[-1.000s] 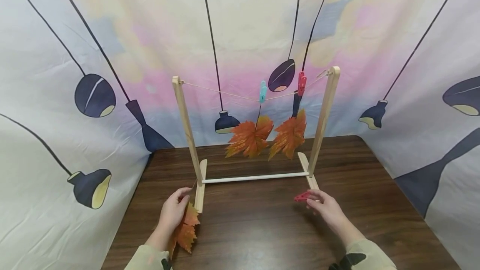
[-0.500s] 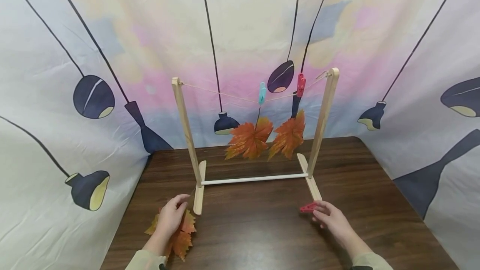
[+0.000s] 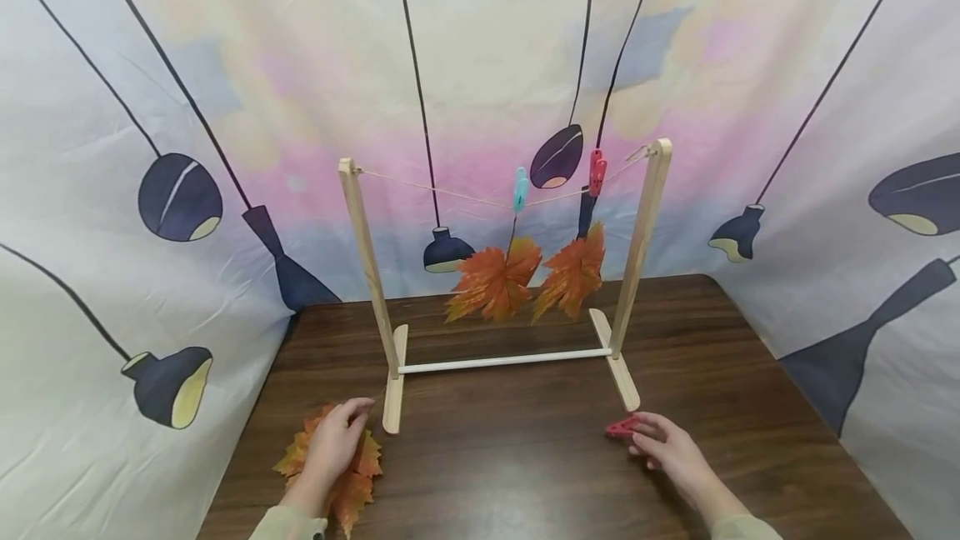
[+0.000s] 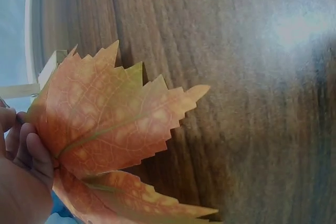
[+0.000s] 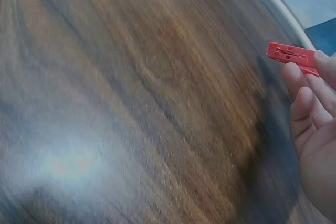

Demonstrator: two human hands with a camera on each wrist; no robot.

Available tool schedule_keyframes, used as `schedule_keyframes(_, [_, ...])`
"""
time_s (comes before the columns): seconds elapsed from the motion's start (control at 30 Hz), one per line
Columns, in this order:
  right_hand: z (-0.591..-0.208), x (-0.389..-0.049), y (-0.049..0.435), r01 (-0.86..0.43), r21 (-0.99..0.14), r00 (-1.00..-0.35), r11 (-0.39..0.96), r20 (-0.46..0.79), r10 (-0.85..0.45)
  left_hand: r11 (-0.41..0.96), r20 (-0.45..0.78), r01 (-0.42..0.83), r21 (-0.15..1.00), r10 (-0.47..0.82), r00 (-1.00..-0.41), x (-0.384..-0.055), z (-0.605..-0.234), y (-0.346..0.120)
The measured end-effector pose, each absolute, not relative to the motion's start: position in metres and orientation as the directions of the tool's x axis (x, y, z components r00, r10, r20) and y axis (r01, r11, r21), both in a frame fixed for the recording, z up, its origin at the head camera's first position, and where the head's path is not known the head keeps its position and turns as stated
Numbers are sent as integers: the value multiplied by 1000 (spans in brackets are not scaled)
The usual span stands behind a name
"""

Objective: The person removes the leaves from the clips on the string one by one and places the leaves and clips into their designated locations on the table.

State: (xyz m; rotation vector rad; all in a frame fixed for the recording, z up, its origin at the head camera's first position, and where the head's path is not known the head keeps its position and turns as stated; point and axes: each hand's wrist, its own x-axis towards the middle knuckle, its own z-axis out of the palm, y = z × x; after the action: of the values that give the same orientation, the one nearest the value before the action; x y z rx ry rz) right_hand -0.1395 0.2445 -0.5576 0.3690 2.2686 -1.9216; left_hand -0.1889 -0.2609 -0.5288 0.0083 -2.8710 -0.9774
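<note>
My left hand pinches the thin stem of an orange artificial maple leaf near the rack's left foot. Part of that leaf lies hidden beneath the hand in the head view. On the right, my right hand holds a red clothespin between thumb and fingers, just in front of the rack's right foot. Between the posts of the wooden rack runs a sagging string. A light blue clothespin and another red clothespin sit on it, with a leaf and a second leaf hanging below.
The rack stands on a dark wood table, its feet joined by a white rod. Behind and at both sides hangs a cloth printed with lamps.
Both hands have drawn slightly back toward the near edge of the table, the left with the leaf and the right with the red clothespin. More of the held leaf shows left of the hand.
</note>
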Motion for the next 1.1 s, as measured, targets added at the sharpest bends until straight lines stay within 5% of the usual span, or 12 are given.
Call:
schedule_keyframes(0.47, [-569,-132,255,287,-941,-957,179,-274,97,824,135,36,565,-49,-990,-182,-540,-258])
schedule_keyframes(1.1, [-570,-125,272,292,-878,-956,379,-260,134,750,-13,-31,661,-30,-999,-183,-544,-261])
